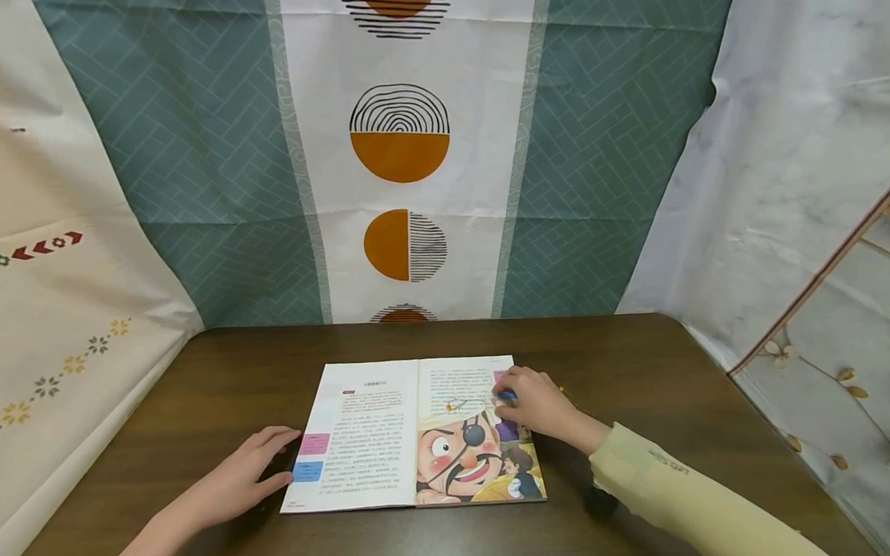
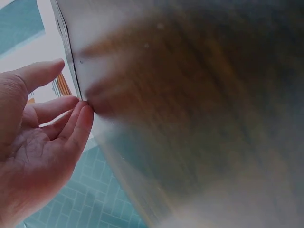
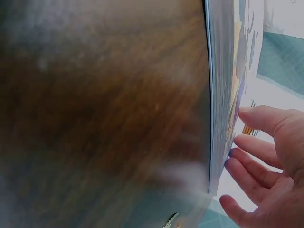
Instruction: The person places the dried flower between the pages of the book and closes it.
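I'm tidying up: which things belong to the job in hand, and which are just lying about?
In use:
open illustrated book
left hand
right hand
brown table beneath

Just about:
gold-coloured item, too small to identify
patterned fabric hanging behind

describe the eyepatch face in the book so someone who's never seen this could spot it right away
On the dark wooden table lies an open book. Low on its right-hand page is a large cartoon face. Its black eyepatch and far greater size set it apart from the dark-haired figure drawn beside it.
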`<state>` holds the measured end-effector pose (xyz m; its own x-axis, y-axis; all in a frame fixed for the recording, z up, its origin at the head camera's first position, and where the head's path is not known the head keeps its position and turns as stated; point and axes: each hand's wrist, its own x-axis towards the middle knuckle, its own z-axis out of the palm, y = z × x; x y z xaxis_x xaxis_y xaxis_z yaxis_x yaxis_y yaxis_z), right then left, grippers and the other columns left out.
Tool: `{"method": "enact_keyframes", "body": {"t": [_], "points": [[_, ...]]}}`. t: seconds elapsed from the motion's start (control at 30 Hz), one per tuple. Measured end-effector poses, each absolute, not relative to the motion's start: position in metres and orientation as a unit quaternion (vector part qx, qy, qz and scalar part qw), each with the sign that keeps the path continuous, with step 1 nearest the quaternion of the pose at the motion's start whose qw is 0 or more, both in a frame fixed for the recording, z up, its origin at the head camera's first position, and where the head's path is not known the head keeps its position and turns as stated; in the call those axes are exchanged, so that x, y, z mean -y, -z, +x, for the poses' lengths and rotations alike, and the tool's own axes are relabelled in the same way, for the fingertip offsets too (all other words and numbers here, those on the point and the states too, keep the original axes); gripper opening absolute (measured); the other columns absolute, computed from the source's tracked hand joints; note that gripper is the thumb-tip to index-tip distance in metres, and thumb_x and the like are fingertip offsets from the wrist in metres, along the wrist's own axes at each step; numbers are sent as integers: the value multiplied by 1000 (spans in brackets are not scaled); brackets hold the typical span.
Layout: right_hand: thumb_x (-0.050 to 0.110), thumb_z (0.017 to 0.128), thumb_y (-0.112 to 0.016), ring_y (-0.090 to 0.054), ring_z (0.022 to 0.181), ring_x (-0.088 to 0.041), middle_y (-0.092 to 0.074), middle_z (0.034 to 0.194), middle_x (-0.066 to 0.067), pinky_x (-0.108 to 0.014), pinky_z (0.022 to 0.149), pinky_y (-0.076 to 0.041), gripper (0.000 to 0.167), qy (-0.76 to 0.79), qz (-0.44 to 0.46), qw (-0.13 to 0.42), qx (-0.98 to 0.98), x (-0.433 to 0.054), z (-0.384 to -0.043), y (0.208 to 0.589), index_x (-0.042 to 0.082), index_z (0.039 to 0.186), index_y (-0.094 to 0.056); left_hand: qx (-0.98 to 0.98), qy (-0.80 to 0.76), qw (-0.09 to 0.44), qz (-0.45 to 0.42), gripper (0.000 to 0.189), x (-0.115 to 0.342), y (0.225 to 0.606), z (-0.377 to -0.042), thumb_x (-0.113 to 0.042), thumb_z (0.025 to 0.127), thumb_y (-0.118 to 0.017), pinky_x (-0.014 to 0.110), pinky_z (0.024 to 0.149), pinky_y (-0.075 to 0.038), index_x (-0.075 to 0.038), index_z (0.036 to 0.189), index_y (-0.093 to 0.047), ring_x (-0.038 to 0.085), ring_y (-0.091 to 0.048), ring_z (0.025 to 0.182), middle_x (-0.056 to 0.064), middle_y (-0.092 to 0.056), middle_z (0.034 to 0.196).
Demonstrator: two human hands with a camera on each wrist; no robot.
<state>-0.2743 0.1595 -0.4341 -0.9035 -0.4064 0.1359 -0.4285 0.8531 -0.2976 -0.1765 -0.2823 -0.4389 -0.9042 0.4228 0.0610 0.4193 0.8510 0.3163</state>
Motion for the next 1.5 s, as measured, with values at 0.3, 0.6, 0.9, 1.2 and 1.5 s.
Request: {"method": "enact_keyframes", "body": {"t": [0.3,0.6,0.9,1.2,1.5], "points": [[28,82,-81,-63,113,-28,-69,118,-8,-52,94,-48,31,-151,229,32,961,-166,-269,434,13,108,-75,-962,-141,-13,235,46,280,441,-177,-15,89,-71,50,96,-49,-3,131,-59,31,-55,123,11,-55,135],[30,83,-80,-63,112,-26,-68,120,-6,-52,92,-47,34,-124,252,36,959,-175,-249,431,14,112,-74,-963,-140,-14,232,46,282,440,-175,-15,88,-72,51,96,-49,-3,131,-60,32,-56,122,11,-56,135],[33,84,-78,-65,111,-26,-68,119,-7,-57,95,-47,38,-127,249,59,958,-189,-225,432,12,115,-72,-964,-144,5,222,47,282,440,-176,-19,89,-71,51,97,-48,-3,132,-60,32,-55,124,11,-55,137],[33,85,-77,-66,109,-25,-70,115,-5,-52,89,-50,35,-129,242,96,957,-204,-216,437,12,114,-72,-964,-146,14,222,47,283,439,-175,-20,89,-71,53,96,-48,-1,131,-61,33,-55,124,12,-56,137],[27,85,-77,-63,113,-30,-71,116,-6,-56,92,-48,34,-147,225,105,958,-216,-216,437,12,115,-71,-961,-151,7,230,46,284,438,-176,-18,90,-70,53,96,-48,-1,131,-61,33,-55,124,12,-57,136]]}}
